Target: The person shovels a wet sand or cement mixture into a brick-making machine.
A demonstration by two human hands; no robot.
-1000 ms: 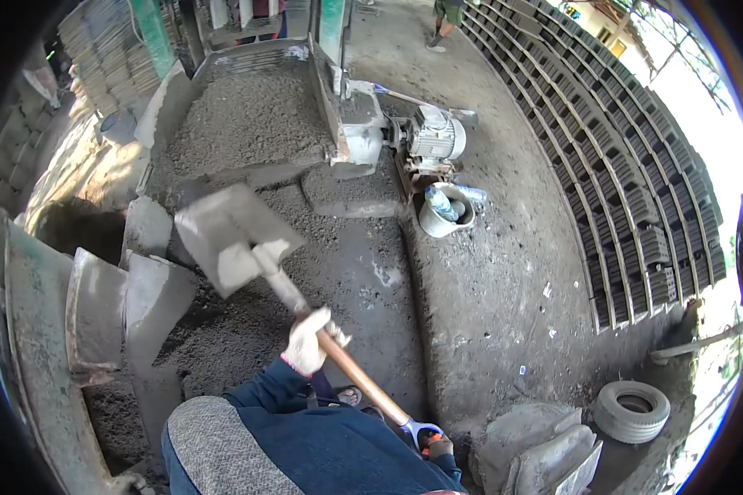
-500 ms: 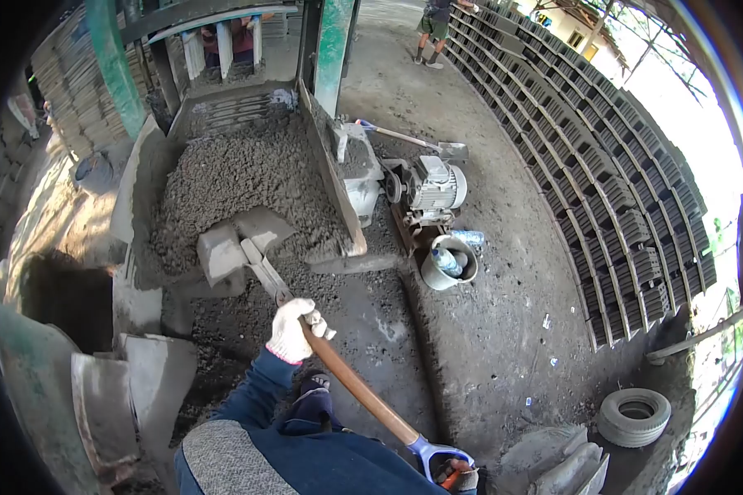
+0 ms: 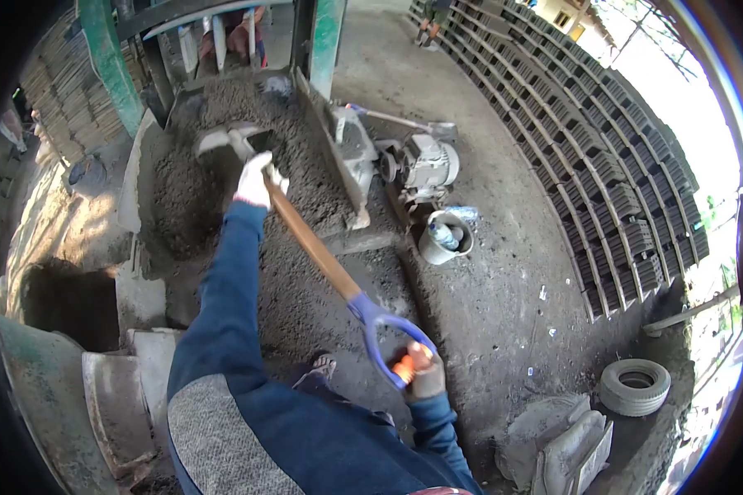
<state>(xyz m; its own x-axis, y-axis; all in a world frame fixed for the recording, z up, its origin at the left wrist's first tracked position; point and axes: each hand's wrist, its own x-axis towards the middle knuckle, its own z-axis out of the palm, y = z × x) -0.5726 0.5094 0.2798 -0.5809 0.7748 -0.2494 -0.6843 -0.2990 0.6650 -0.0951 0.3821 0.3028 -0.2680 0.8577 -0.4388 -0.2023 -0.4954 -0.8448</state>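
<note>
A shovel (image 3: 315,249) with a wooden shaft and a blue D-handle reaches forward over the grey gritty mix (image 3: 305,177). My left hand (image 3: 256,177), in a white glove, is wrapped round the shaft near the blade. Part of the blade is hidden behind that hand and by loose mix. At the near end my right hand (image 3: 427,375) grips the orange bar of the D-handle. The mix lies in a sloping metal trough (image 3: 332,136) with raised sides, heaped towards its far end, with a hollow at the left.
An electric motor (image 3: 428,165) and a bucket (image 3: 431,251) holding plastic bottles stand to the right. Another shovel (image 3: 396,120) lies behind the motor. Racks of grey blocks (image 3: 570,157) line the right side. A tyre (image 3: 634,386) and sacks (image 3: 545,437) lie lower right. Other people are partly visible beyond.
Both hands have moved the shovel forward and up the trough. Mix now covers the slots at the far end, and a hollow shows where the blade was. My right arm has come further into view.
</note>
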